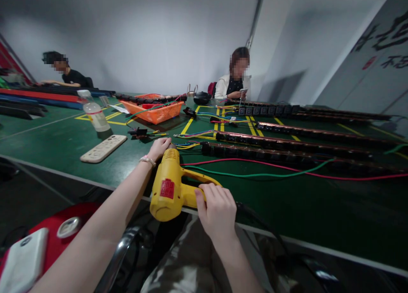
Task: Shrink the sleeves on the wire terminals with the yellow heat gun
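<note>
One-handed, gripped yellow heat gun with right hand; rested left hand near coloured wires, couldn't tell whether open or closed. Probably needed steady aim.

Dim, soft blur (edges stretched).

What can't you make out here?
Head view, yellow heat gun: nozzle, hidden behind its body.
Head view, left hand: whatever its fingers hold, hidden behind the hand.
Head view, red wire: right end, cut off by the right edge.
Head view, bottle: label print, blurred.
Head view, distant phone: screen, too small.
</note>
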Motion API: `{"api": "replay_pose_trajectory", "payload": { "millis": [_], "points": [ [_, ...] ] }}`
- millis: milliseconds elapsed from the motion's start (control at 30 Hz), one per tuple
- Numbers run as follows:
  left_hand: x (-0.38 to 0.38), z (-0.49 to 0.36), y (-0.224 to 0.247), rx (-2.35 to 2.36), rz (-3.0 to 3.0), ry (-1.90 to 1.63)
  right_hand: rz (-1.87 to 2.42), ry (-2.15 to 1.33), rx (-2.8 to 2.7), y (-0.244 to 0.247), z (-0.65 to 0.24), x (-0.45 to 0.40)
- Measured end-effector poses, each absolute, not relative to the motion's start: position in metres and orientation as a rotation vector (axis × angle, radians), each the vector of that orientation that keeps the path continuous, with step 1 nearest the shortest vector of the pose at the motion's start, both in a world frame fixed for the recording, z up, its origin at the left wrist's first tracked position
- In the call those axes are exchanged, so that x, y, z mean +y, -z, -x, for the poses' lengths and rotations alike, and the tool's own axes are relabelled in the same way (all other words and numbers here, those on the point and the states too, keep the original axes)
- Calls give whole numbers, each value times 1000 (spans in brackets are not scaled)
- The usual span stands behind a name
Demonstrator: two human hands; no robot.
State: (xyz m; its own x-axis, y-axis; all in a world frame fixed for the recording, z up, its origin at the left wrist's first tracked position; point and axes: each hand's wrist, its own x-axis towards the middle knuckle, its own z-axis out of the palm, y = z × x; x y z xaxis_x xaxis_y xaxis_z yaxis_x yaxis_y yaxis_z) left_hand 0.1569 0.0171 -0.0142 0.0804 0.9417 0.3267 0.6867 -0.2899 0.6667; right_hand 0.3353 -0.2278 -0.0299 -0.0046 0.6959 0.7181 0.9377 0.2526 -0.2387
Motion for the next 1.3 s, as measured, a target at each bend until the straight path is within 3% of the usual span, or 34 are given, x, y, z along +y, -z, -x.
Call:
{"api": "replay_pose_trajectory", "payload": {
  "millis": [600,900,1300],
  "points": [
    [16,-156,22,1532,-2180,-966,1702,655,-1681,27,-398,-253],
    [8,-159,12,1941,-1974,-919,1658,639,-1847,22,-402,-257],
    [10,-157,12,1983,-1933,-820,1580,749,-1869,29,-399,-254]
  ]
}}
